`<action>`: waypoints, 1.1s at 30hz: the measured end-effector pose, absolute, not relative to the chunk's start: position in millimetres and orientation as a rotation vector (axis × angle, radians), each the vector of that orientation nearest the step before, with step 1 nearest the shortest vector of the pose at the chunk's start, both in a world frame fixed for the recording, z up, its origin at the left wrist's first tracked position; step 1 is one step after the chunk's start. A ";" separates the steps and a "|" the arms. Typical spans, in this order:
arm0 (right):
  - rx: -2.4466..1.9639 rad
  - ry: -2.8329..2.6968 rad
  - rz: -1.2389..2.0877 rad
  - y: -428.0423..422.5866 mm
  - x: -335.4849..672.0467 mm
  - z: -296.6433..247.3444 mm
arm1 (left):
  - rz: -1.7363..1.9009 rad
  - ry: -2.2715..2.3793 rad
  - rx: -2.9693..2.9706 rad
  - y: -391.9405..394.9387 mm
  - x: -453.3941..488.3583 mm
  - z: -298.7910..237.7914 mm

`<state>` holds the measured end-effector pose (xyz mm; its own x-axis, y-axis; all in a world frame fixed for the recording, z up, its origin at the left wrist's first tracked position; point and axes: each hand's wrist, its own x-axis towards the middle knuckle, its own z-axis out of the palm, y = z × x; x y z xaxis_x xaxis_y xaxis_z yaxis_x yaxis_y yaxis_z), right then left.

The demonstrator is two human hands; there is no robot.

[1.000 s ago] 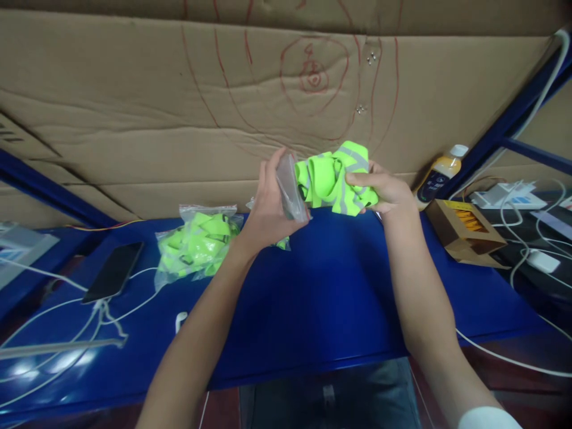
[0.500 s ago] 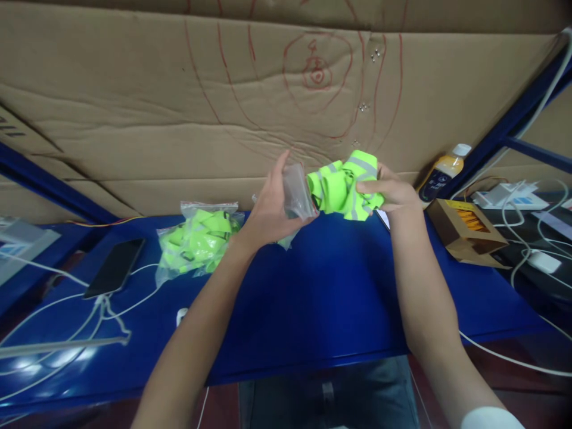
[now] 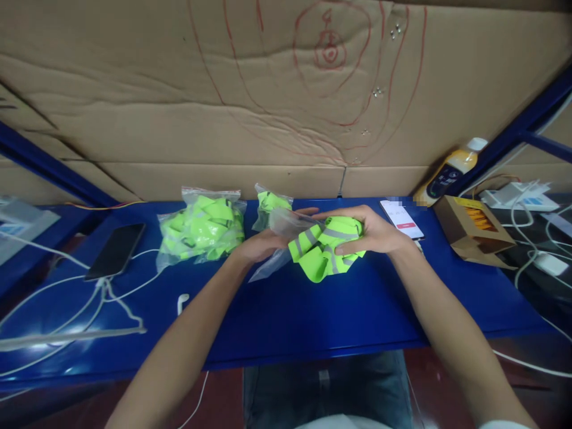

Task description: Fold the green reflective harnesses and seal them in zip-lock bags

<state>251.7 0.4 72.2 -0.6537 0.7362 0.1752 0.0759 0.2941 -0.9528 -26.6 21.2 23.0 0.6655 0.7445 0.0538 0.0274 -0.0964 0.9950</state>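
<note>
My right hand [image 3: 378, 231] is closed around a crumpled bundle of neon yellow reflective strap [image 3: 328, 253] with grey stripes, thumb across its front. My left hand [image 3: 264, 243] grips a clear plastic bag [image 3: 271, 266], and the bag's mouth touches the left side of the strap. Part of the left fingers is hidden behind the bag and the strap. Just behind the left hand stands a small clear bag with a yellow strap inside [image 3: 271, 201]. Further left lies a pile of filled bags of yellow straps [image 3: 201, 229].
On the blue table [image 3: 313, 322] lie a dark phone [image 3: 115, 251] with white cables, a white earphone [image 3: 182, 302] and a lit phone [image 3: 401, 219]. An orange drink bottle [image 3: 451, 173] and an open brown box [image 3: 473, 229] stand right. A cardboard wall [image 3: 156, 137] closes the back.
Both hands have come down nearer the table with the strap and the bag. The bag has swung lower, and the lit phone and the small filled bag now show more fully.
</note>
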 end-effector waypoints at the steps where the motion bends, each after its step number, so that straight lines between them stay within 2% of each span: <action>1: -0.753 -1.965 1.354 -0.4 252.1 67.6 | 0.695 0.653 1.558 20.8 -25.8 25.7; 11: -0.720 -2.068 1.181 -0.7 231.5 43.1 | 0.542 0.657 1.703 16.0 -30.6 26.1; 15: -0.816 -2.016 1.333 -0.7 240.8 39.1 | 0.484 0.575 1.757 20.1 -33.5 33.8; 19: -0.819 -2.065 1.502 -0.8 255.1 48.4 | 0.592 0.577 1.844 27.3 -42.7 40.7; 21: -0.856 -2.180 1.445 -3.0 259.6 57.4 | 0.618 0.562 1.894 28.8 -45.7 41.6; 27: -1.060 -2.473 0.968 -12.4 261.8 73.6 | 0.555 0.720 2.246 15.7 -34.0 38.6; 33: -0.914 -2.422 1.146 -12.4 263.7 72.2 | 0.551 0.818 2.241 5.0 -19.7 35.9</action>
